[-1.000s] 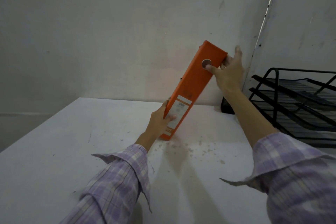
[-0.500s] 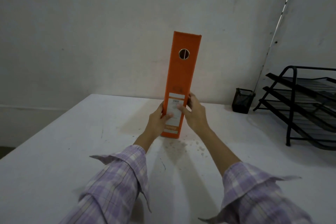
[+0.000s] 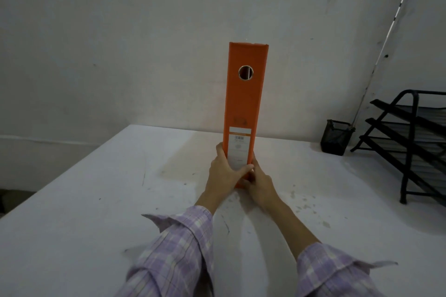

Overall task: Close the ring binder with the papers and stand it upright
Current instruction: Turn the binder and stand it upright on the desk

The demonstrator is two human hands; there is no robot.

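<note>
An orange ring binder [image 3: 245, 103] stands upright and closed on the white table [image 3: 96, 188], its spine facing me with a round finger hole near the top and a white label low down. My left hand [image 3: 223, 172] grips the lower left side, with the thumb wrapped across the spine. On the lower right side, by the base, my right hand [image 3: 259, 182] holds the binder. The papers inside are hidden.
A black mesh pen cup [image 3: 336, 137] stands at the back right by the wall. Further right is a black wire letter tray rack [image 3: 410, 142]. The wall runs close behind the binder. Small stains and specks mark the table near the binder's base.
The binder went from leaning right to standing upright. My right hand came down from its top to its lower right side. Both hands now sit lower, near the base.
</note>
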